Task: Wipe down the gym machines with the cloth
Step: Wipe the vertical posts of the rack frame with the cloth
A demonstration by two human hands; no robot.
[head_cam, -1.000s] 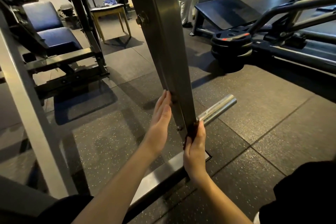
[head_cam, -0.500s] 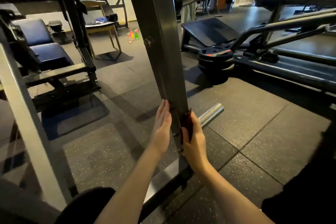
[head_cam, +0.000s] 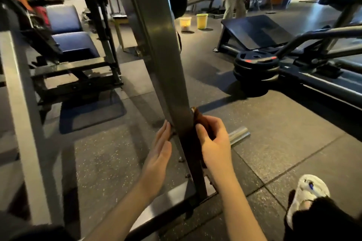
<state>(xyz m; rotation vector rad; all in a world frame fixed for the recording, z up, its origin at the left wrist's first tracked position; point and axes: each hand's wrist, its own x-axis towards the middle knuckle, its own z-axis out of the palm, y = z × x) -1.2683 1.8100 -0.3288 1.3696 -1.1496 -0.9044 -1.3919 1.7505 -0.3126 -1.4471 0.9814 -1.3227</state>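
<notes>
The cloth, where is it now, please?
In the head view, low centre, the right hand holds the cloth against the right edge of the metal upright.

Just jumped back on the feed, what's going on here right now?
A person is working low on a gym machine's slanted steel post. The right hand grips a dark cloth against the post's right edge, not far above the base. The left hand lies flat with straight fingers against the post's left side and holds nothing.
</notes>
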